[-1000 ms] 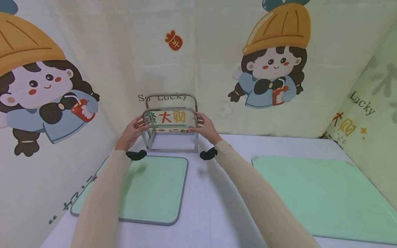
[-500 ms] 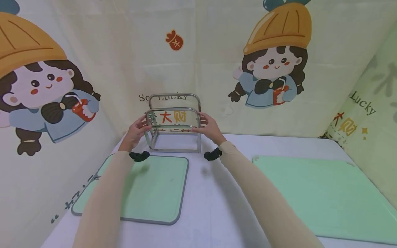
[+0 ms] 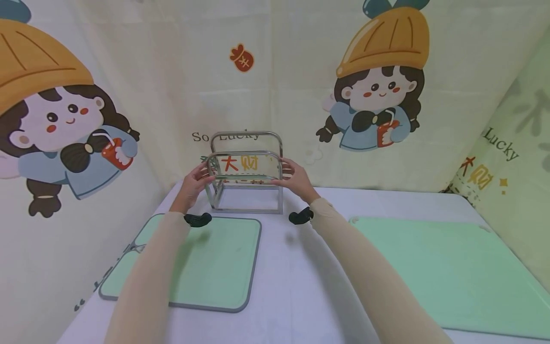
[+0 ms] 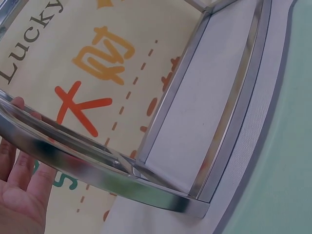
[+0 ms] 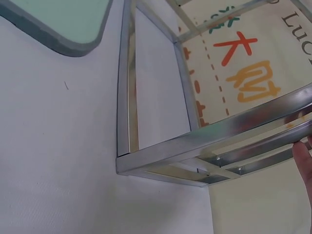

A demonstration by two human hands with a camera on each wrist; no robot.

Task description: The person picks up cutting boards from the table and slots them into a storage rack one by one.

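A silver metal rack [image 3: 249, 210] with two rounded upright frames stands near the back of the table. My left hand [image 3: 191, 188] grips its left side; in the left wrist view the fingers of that hand [image 4: 22, 195] pass behind the shiny side bar [image 4: 97, 168], fingertips showing over it. On the opposite side my right hand [image 3: 298, 180] holds the rack's right upright. The right wrist view catches only part of that hand [image 5: 303, 163] at the edge, against the side bars [image 5: 214, 130].
A green cutting board with a grey rim [image 3: 223, 267] lies in front of the rack, partly under my left sleeve. Another green board [image 3: 451, 272] lies at the right. Printed cloth [image 3: 296, 95] hangs behind and beside the white table [image 3: 275, 296].
Both hands have shifted the rack a little to the right along the back of the table, keeping the same hold. The boards have stayed where they were.
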